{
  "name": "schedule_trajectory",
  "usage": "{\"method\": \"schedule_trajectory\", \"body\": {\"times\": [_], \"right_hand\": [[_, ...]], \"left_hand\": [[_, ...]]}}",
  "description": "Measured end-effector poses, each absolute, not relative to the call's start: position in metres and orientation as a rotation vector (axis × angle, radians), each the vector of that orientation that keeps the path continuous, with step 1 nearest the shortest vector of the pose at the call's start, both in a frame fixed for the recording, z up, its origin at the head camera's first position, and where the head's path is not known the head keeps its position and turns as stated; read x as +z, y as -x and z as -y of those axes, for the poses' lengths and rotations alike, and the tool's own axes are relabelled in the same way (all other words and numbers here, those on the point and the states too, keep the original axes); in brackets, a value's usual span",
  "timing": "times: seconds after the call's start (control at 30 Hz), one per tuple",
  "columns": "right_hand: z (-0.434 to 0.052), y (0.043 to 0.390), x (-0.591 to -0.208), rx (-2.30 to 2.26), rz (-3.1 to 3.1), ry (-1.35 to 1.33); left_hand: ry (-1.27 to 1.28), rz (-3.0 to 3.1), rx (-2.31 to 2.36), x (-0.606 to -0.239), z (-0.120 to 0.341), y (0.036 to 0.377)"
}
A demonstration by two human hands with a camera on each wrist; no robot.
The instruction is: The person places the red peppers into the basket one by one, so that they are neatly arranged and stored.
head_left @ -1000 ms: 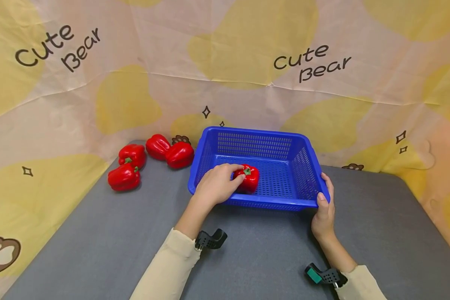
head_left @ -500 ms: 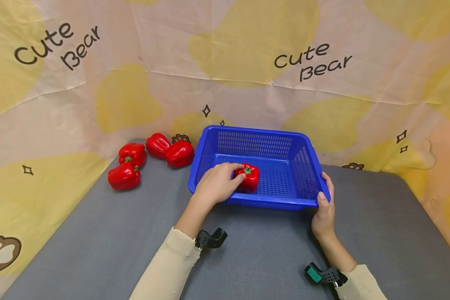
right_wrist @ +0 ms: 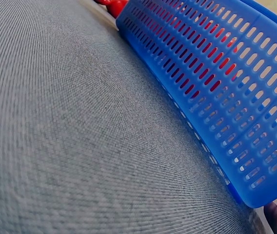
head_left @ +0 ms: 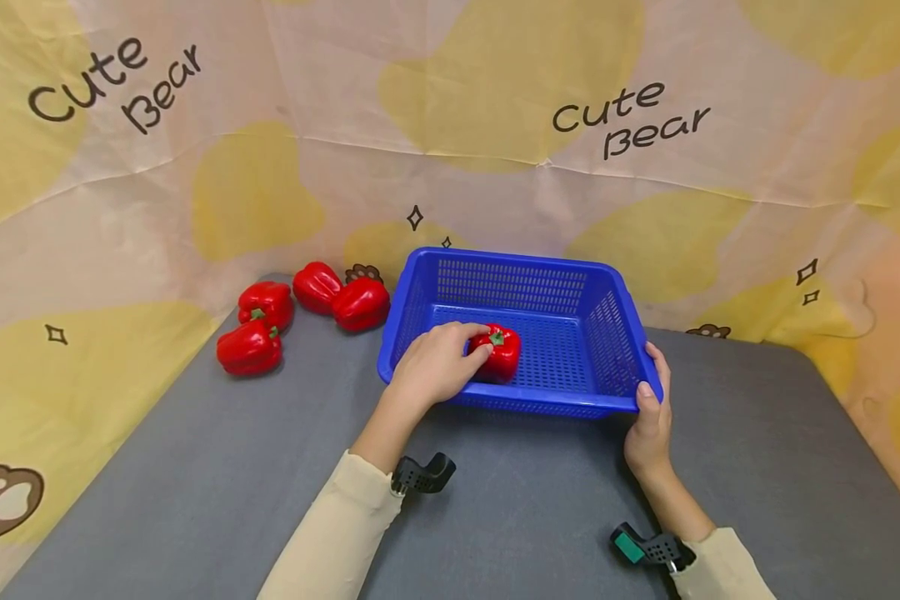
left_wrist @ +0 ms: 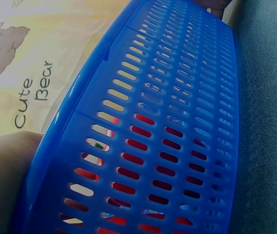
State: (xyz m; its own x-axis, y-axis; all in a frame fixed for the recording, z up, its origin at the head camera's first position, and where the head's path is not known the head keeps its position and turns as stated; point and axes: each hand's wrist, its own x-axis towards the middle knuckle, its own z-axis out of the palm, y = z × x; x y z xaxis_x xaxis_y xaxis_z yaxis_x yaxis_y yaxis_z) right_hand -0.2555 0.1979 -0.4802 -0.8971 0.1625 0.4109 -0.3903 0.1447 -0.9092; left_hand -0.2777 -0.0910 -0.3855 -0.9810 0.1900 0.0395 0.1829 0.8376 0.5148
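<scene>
The left hand point(head_left: 437, 362) pinches 1 shiny red bell pepper point(head_left: 504, 357) inside the holey blue plastic basket point(head_left: 547, 397). The right hand point(head_left: 649, 429) grips the basket's near right corner.

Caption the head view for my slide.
Left hand holding a red pepper inside a blue basket, right hand gripping its near right corner, four more peppers on the grey table.

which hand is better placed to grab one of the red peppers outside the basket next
Probably the left hand: it is nearer the four loose peppers, left of the blue basket. It would first have to release the pepper inside. The right hand grips the basket's right end.
</scene>
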Motion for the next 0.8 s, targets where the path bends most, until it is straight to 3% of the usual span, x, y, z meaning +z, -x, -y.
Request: {"method": "schedule_trajectory", "body": {"times": [0.8], "right_hand": [[-0.1987, 0.2599, -0.4824, 1.810, 2.016, -0.187]], "left_hand": [[-0.322, -2.997, 0.838, -0.3856, 0.0916, 0.2802]]}}
